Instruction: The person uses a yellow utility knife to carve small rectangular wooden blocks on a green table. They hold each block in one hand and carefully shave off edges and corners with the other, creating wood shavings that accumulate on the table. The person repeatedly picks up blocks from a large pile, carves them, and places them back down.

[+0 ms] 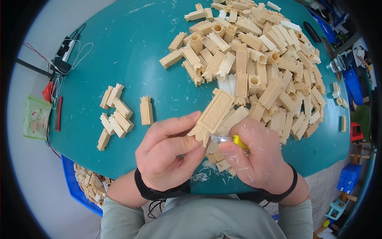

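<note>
My left hand (167, 153) pinches the lower end of a cream-coloured moulded block (214, 112) with a carved face, held tilted above the teal table (135, 59). My right hand (256, 153) grips a small knife with a yellow handle (238, 140); its silver blade (220, 138) points left and touches the block's lower end. Pale shavings (207, 173) lie on the table under both hands.
A big heap of the same cream blocks (258, 67) fills the table's right half. A small group of blocks (114, 117) lies at the left, one block (146, 110) apart from it. A blue bin with more blocks (85, 183) stands below the left edge. Cables (63, 55) lie far left.
</note>
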The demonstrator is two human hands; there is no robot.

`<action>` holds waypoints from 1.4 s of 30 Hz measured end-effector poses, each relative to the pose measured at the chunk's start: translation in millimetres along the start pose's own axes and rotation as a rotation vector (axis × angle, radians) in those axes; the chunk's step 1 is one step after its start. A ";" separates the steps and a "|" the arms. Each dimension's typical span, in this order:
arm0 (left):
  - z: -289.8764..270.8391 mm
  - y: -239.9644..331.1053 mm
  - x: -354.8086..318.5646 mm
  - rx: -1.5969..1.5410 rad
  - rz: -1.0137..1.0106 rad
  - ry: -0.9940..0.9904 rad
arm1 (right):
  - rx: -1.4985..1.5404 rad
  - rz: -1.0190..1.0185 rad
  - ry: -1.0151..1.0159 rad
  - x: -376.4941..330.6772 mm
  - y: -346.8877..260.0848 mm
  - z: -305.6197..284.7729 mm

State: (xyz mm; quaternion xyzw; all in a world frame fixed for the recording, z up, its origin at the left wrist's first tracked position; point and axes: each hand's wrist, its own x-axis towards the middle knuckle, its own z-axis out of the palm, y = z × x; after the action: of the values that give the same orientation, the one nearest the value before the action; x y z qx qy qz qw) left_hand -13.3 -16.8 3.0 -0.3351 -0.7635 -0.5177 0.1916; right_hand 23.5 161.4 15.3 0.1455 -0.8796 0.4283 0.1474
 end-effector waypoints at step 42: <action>6.8 -9.0 52.9 -0.380 -0.685 -0.179 | 0.389 0.252 0.069 8.0 9.4 -27.5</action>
State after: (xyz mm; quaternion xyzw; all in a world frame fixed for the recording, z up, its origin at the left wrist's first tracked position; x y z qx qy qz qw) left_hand -56.5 3.9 28.3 -0.1345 -0.7352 -0.6525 -0.1249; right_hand 16.2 187.8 27.8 0.0453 -0.7863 0.6093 0.0917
